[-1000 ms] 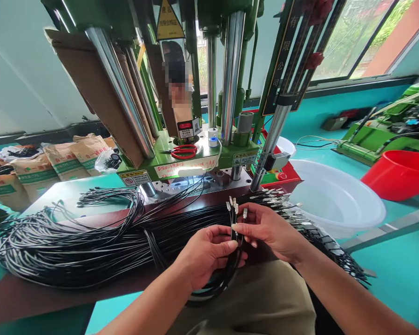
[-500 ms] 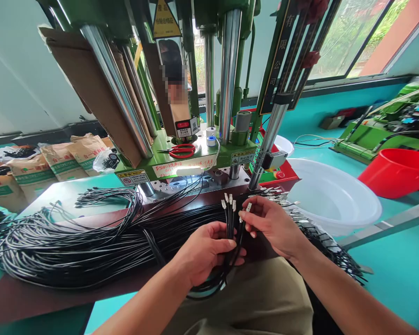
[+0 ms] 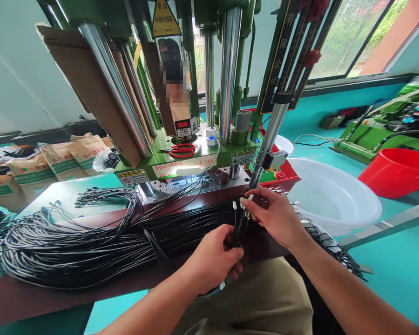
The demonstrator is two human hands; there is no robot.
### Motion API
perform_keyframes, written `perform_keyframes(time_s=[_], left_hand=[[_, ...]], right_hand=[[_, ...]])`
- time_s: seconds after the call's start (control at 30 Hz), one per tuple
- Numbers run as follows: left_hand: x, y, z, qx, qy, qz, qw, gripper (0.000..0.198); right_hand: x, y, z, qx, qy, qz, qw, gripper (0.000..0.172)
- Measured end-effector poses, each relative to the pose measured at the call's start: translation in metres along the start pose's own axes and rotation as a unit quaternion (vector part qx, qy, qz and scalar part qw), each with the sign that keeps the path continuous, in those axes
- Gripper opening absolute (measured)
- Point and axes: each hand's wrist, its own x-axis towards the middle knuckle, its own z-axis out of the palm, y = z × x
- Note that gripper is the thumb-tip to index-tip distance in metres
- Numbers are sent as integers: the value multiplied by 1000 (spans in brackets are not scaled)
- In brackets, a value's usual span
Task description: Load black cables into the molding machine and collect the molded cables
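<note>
Partly hidden: wire ends behind left hand, right hand.

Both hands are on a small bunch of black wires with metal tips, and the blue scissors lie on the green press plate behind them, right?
Not quite: the scissors are red, not blue, as the head view shows. The left hand and right hand do hold the black wires, before the green press plate.

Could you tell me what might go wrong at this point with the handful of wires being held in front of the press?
The left hand grips only a few black wires, so one may slip as the right hand pinches their metal tips. Their looped lower ends could snag the large wire bundle on the bench. The press opening lies just beyond both hands.
</note>
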Motion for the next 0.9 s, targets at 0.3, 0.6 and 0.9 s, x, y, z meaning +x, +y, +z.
perform_keyframes(time_s=[0.3, 0.6, 0.9], left_hand=[[-1, -4, -5, -185, -67, -46, 979, 36], [-8, 4, -5, -283, -62, -79, 954, 18], [-2, 1, -9, -409, 1, -70, 910, 10]], right_hand=[[14, -10, -6, -122, -42, -131, 983, 26], [6, -3, 25, -53, -189, -41, 980, 18], [8, -22, 52, -126, -221, -118, 960, 35]])
